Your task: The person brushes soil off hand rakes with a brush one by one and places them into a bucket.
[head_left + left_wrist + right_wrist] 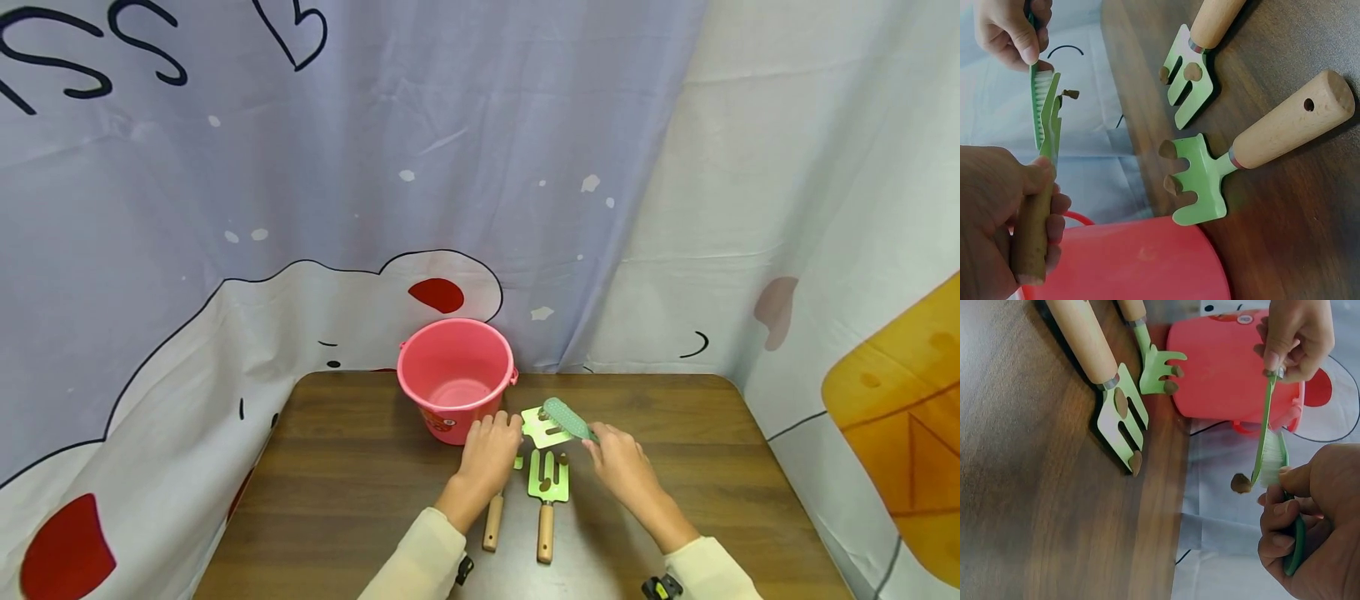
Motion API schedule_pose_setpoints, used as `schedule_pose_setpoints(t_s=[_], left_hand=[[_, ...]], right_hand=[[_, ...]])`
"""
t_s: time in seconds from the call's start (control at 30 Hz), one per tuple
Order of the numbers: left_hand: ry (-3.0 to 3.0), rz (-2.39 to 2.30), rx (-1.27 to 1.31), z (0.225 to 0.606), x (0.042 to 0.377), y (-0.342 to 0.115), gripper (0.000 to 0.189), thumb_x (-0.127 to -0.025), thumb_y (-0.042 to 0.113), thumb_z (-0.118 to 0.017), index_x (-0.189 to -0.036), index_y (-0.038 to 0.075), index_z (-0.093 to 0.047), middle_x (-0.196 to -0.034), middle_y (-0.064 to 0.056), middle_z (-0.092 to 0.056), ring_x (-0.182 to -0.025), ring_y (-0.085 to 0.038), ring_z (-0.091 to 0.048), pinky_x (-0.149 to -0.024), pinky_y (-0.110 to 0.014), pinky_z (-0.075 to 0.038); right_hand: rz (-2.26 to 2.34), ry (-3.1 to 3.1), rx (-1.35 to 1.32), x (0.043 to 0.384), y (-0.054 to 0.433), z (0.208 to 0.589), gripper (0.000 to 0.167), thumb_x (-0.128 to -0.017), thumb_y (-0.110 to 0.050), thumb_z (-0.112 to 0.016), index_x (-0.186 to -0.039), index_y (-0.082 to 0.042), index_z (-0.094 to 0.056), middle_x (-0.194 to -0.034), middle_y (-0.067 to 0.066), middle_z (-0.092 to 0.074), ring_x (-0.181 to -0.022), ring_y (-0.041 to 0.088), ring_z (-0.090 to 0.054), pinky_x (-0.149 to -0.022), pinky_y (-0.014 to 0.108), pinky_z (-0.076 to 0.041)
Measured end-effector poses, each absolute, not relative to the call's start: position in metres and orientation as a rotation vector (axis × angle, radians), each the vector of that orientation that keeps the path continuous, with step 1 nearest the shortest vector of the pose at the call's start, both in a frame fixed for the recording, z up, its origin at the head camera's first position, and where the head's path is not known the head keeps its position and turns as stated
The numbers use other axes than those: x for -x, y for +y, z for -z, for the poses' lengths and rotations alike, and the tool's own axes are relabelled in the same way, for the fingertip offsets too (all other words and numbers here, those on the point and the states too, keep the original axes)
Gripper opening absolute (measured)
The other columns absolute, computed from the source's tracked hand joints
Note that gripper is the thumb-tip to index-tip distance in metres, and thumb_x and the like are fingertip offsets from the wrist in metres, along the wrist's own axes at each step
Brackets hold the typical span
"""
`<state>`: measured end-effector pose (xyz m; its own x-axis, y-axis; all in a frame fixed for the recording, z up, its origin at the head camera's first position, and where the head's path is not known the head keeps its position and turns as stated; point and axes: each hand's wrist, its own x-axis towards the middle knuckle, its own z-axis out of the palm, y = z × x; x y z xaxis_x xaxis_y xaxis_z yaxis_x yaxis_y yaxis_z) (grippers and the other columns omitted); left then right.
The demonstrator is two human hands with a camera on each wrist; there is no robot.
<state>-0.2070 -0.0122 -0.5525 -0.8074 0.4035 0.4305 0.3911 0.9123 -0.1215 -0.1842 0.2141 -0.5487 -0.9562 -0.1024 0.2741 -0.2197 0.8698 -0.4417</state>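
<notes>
My left hand [487, 458] grips the wooden handle of a garden hand tool [1034, 234] with a slotted light green head, raised above the table. Between the fingers of my right hand [624, 462] is a green brush [567, 418]. Its white bristles [1043, 94] touch the face of the tool's head. A brown clump [1240, 482] clings to the head's other side. Below lie a green garden fork [546, 508] and a small green rake [1204, 181], both wooden-handled and with brown clumps on their tines. In the head view my left hand partly hides the rake.
A pink bucket [450, 354] stands at the back of the brown wooden table [337, 483], just beyond my left hand. Its handle hangs at the side. A printed curtain [450, 167] hangs directly behind the table's far edge.
</notes>
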Motion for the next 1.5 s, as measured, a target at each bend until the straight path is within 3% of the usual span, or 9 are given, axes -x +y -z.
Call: schedule_pose_setpoints(t_s=[0.5,0.7,1.2,1.5], left_hand=[[-2.644,-0.033,0.582,0.554,0.207,-0.019,0.025,-0.088,0.031,-0.081,-0.1,0.015,-0.066,-0.088,-0.003,-0.066,-0.078,-0.021,-0.065,-0.067,-0.034,-0.052],[-2.654,-0.02,0.58,0.554,0.207,-0.018,0.025,-0.088,0.03,-0.081,-0.1,0.015,-0.066,-0.088,-0.004,-0.066,-0.078,-0.021,-0.065,-0.067,-0.035,-0.052],[-2.66,0.026,0.559,0.553,0.208,-0.012,0.02,-0.091,0.029,-0.076,-0.099,0.014,-0.065,-0.088,-0.004,-0.066,-0.078,-0.022,-0.065,-0.069,-0.037,-0.052],[-2.654,0.026,0.555,0.553,0.208,-0.011,0.022,-0.09,0.031,-0.076,-0.098,0.014,-0.065,-0.088,-0.004,-0.066,-0.078,-0.022,-0.065,-0.069,-0.037,-0.052]], right_hand=[[-0.737,-2.74,-0.242,0.191,0.239,0.549,0.025,-0.096,-0.007,-0.068,-0.116,0.008,-0.066,-0.109,0.026,-0.073,-0.099,0.045,-0.072,-0.083,0.057,-0.057],[-0.746,-2.712,-0.263,0.187,0.243,0.54,0.027,-0.097,-0.005,-0.068,-0.116,0.013,-0.064,-0.109,0.029,-0.072,-0.096,0.045,-0.073,-0.079,0.053,-0.06],[-0.719,-2.784,-0.292,0.166,0.196,0.541,0.024,-0.096,-0.015,-0.072,-0.116,-0.002,-0.069,-0.11,0.016,-0.075,-0.096,0.038,-0.075,-0.077,0.054,-0.059],[-0.719,-2.783,-0.275,0.167,0.188,0.547,0.022,-0.095,-0.016,-0.073,-0.111,-0.002,-0.067,-0.105,0.016,-0.075,-0.09,0.039,-0.074,-0.072,0.053,-0.06]])
